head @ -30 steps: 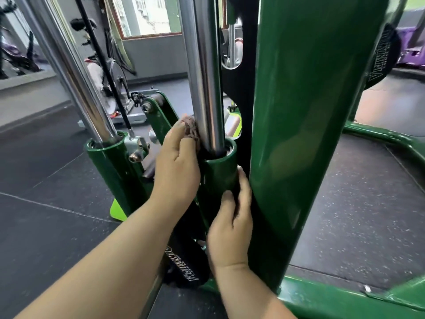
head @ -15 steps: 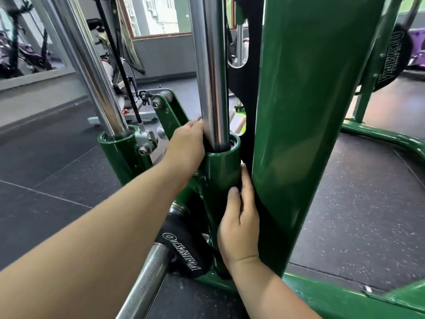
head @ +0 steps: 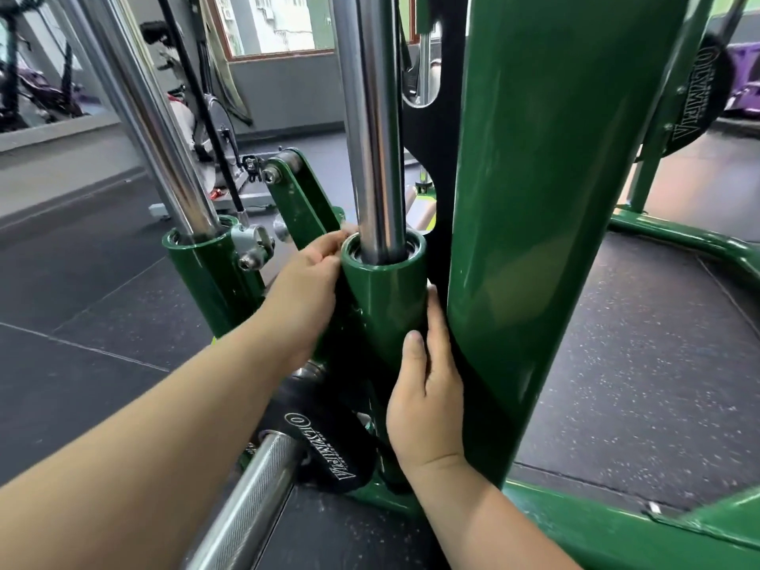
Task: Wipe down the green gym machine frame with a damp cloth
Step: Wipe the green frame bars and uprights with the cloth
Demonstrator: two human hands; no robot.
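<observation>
The green machine frame fills the view: a thick upright post and, left of it, a short green sleeve with a chrome guide rod rising out of it. My left hand reaches round the sleeve's left side just under its rim, fingers curled toward the back. The cloth is hidden behind that hand. My right hand lies flat on the sleeve's lower right side, fingers straight in the gap beside the post, thumb on the front.
A second green sleeve with its own chrome rod stands to the left. A knurled steel bar and a black logo pad lie below my hands. The green base rail runs along the black rubber floor. An exercise bike stands behind.
My left hand, which showed the cloth at the rod a second ago, has slid lower and round behind the sleeve's rim. The right hand has stayed on the sleeve. The view has shifted closer.
</observation>
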